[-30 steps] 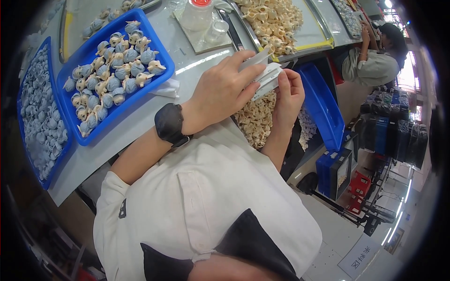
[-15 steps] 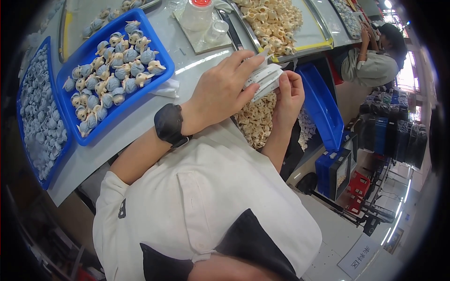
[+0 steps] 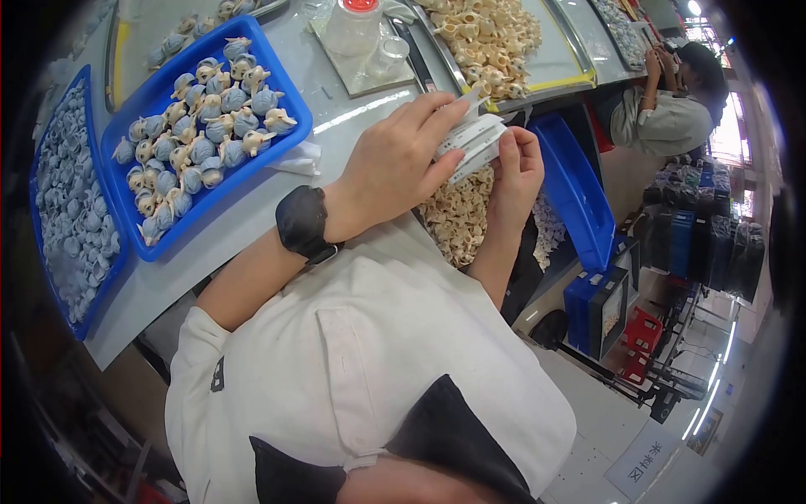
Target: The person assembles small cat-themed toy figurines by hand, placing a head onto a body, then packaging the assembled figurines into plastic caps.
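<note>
A sheaf of white printed paper slips (image 3: 480,144) is held between my hands, its pieces slightly fanned. My left hand (image 3: 395,160), with a black watch on the wrist, grips the slips from the left, fingers over the top and thumb along the near edge. At their right edge my right hand (image 3: 515,172) pinches them between thumb and curled fingers. Below the slips, partly hidden by my hands, lies a heap of small cream doll-head parts (image 3: 457,214).
On the left stand a blue tray (image 3: 290,92) of cream heads with blue-grey hair and another blue tray (image 3: 122,244) of blue-grey parts. A clear jar (image 3: 351,29) and small cup (image 3: 389,57) sit farther back. An upright blue bin (image 3: 579,197) stands right; a co-worker (image 3: 663,109) sits beyond.
Almost nothing differs; both my hands keep their hold on the paper slips. The co-worker's hands have shifted slightly.
</note>
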The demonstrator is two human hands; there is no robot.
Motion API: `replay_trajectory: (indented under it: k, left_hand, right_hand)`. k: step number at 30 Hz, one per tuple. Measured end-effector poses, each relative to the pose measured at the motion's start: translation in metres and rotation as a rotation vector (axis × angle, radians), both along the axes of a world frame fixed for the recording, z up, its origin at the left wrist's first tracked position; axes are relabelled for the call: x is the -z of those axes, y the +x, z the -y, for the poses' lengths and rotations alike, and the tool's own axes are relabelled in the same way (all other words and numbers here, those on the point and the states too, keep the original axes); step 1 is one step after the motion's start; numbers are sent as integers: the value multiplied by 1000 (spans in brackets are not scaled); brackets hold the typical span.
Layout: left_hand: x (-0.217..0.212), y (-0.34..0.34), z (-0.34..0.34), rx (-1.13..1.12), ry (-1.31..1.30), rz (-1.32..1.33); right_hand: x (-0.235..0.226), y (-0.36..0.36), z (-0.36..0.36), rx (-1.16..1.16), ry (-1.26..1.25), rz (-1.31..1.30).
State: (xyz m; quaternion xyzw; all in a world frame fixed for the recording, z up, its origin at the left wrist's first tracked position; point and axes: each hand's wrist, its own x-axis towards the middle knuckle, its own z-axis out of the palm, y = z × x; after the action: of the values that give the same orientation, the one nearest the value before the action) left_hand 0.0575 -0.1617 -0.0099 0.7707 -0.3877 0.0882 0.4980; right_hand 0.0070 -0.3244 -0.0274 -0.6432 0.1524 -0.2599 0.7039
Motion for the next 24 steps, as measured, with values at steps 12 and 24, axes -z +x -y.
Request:
replay_trajectory:
  k: [12,24]
  left_hand:
    - [5,1,0,-24,-27,-9]
    - [1,1,1,-3,-35,-14]
  right_hand:
    - [1,0,1,-3,-12,-5]
    - [1,0,1,-14,-10,-4]
